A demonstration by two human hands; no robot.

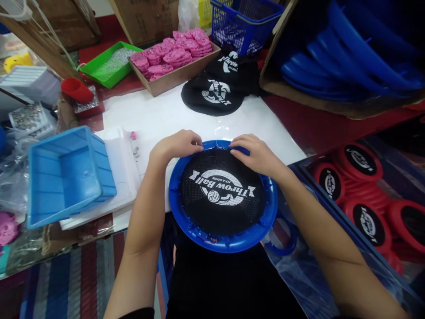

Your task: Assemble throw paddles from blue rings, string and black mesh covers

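Observation:
A round blue plastic ring (272,199) lies at the table's front edge, partly over my lap. Inside it sits a black mesh disc (195,208) with white "Throw Ball" print. My left hand (182,144) pinches the upper left of the rim and the mesh edge, fingers curled together. At the upper right of the rim, my right hand (254,153) has its thumb and fingertips closed on the same edge. Small wires show at the ring's lower edge. Black printed mesh pieces (215,95) lie behind the ring on a white sheet.
Left stands a light blue bin (71,173). Behind are a green tray (111,64), a box of pink parts (172,55) and a blue basket (245,26). A carton holds blue rings (345,57) at upper right; red discs (368,221) fill a crate at right.

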